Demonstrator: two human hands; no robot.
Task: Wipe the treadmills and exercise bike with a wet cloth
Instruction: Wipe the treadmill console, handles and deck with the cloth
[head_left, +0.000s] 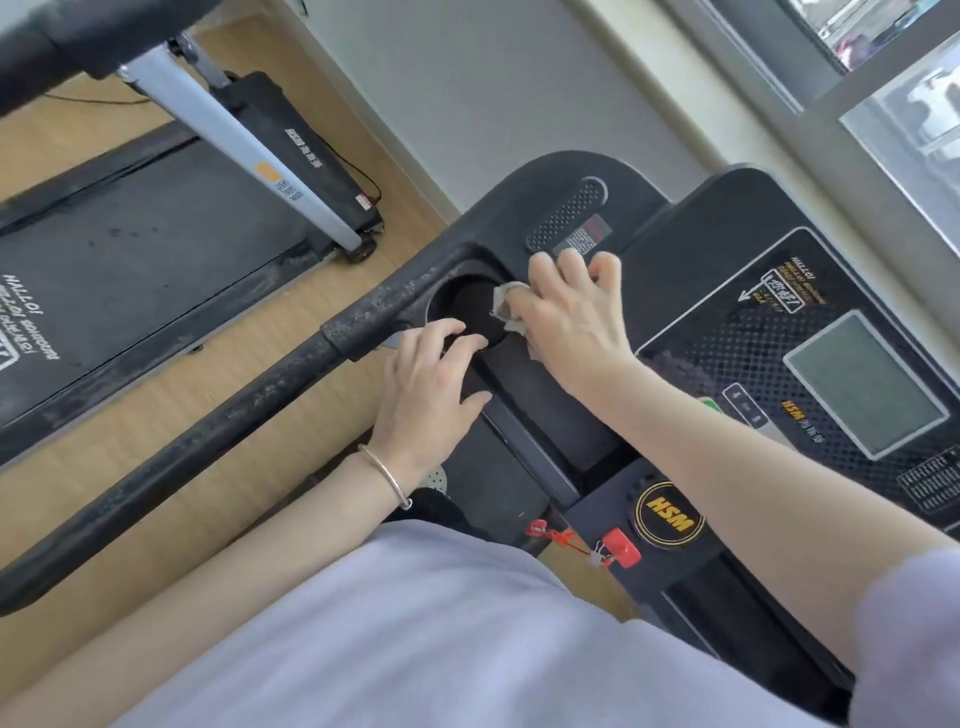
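Two bare hands work on the near treadmill (717, 291). The left hand (426, 395) rests flat, fingers spread, by the round cup hole (467, 306). The right hand (571, 312) presses a small crumpled cloth (506, 306) at the hole's edge, fingers bent over it. A second treadmill (130, 249) lies farther off, its long belt running toward the wall.

The right hand (571, 317) lies on the near treadmill's console (675, 322), pressing a cloth (506, 309) at the rim of the cup holder (467, 306). The left hand (426, 384) rests just beside it, nearer the handrail (208, 431) (left of the console). The display (865, 384) sits right; a second treadmill (145, 244) stands on the floor (218, 353) to the left.
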